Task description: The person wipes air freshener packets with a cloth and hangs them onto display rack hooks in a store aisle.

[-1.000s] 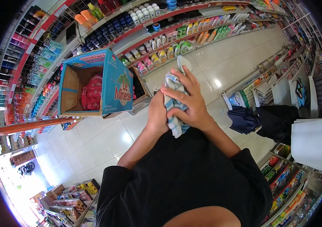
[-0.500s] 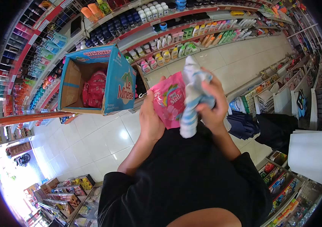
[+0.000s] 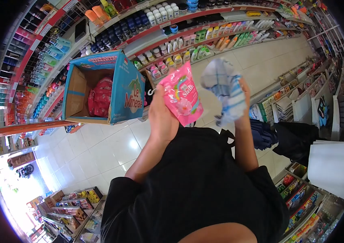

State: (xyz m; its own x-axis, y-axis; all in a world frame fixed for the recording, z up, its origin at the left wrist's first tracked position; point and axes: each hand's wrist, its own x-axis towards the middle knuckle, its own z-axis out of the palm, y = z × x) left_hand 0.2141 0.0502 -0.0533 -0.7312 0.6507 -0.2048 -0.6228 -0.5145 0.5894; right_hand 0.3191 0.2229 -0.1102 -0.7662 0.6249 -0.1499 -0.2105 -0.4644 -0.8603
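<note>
My left hand (image 3: 162, 115) is closed on the left side of a pink Stella pouch (image 3: 183, 97), whose printed front faces up toward me. Apart from the pouch, to its right, my right hand (image 3: 243, 103) holds a crumpled white and blue checked cloth (image 3: 224, 87). The cloth is smeared by motion and hides most of my right fingers. To the left stands an open blue Le Minerale cardboard box (image 3: 127, 93), lying with its opening toward me. Inside it are several pink pouches (image 3: 100, 97).
Shelves with rows of bottles (image 3: 176, 46) curve across the back and left. On the right are racks with hanging bags (image 3: 297, 97) and folded dark cloth (image 3: 263, 133). Tiled floor (image 3: 99, 158) lies below. Another product shelf (image 3: 75, 208) stands at the lower left.
The cloth has come off the pouch and moved right with my right hand, partly unfolding. The pouch's front is now fully visible and tilted slightly, still in my left hand.
</note>
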